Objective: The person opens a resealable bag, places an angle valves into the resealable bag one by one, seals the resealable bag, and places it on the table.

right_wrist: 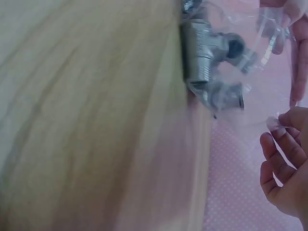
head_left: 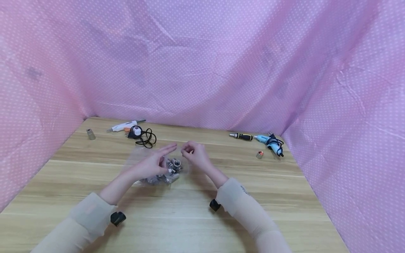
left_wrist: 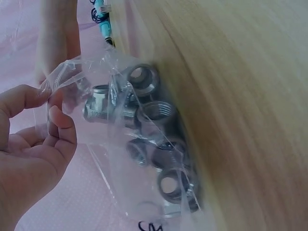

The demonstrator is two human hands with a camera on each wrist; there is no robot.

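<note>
A clear plastic bag point(left_wrist: 110, 163) lies on the table, holding several silvery metal pipe fittings point(left_wrist: 159, 115); tees and elbows with threaded ends show among them. At one side of the bag's mouth, my left hand point(head_left: 147, 168) pinches the thin plastic, and its other fingers point(left_wrist: 62, 120) are bent beside the edge. On the opposite side, my right hand point(head_left: 197, 156) grips the rim between thumb and fingertips point(right_wrist: 286, 118). More fittings point(right_wrist: 204, 53) appear through the film in the right wrist view. Part of the bag is hidden behind my left hand in the head view.
Back left on the wooden table point(head_left: 196, 225) stands a grey metal cylinder point(head_left: 90, 134), beside a white tool point(head_left: 123, 126) and a black cord point(head_left: 147, 137). Back right are a black-and-yellow screwdriver point(head_left: 243, 137), a light blue corded tool point(head_left: 262, 139) and a small cylinder point(head_left: 259, 155). Pink dotted cloth point(head_left: 196, 70) surrounds the table.
</note>
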